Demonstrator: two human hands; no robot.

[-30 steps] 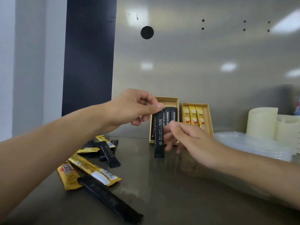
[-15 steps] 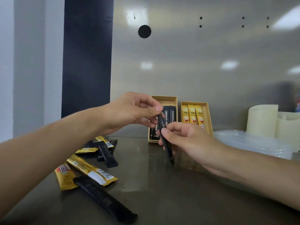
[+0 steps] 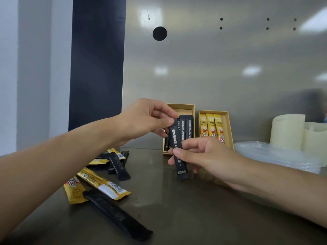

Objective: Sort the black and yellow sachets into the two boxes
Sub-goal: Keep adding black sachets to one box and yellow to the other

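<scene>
The held sachet (image 3: 177, 149) is black with pale lettering down its length; the loose sachets (image 3: 103, 184) are yellow with a white barcode patch, red-and-white branding, or plain black; both boxes (image 3: 228, 128) are tan card, one holding black sachets (image 3: 187, 126), the other yellow ones (image 3: 210, 124) with red print; the tabletop (image 3: 177, 209) is dull grey-brown steel; the rolls (image 3: 288, 131) are cream.

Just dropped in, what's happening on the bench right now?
A person is sorting coffee sachets by colour. Both hands hold one black sachet: the left hand pinches its top, the right hand grips its middle, in front of the left box, which already has black ones. The right box shows three yellow sachets. A mixed pile lies unsorted on the bench.
</scene>
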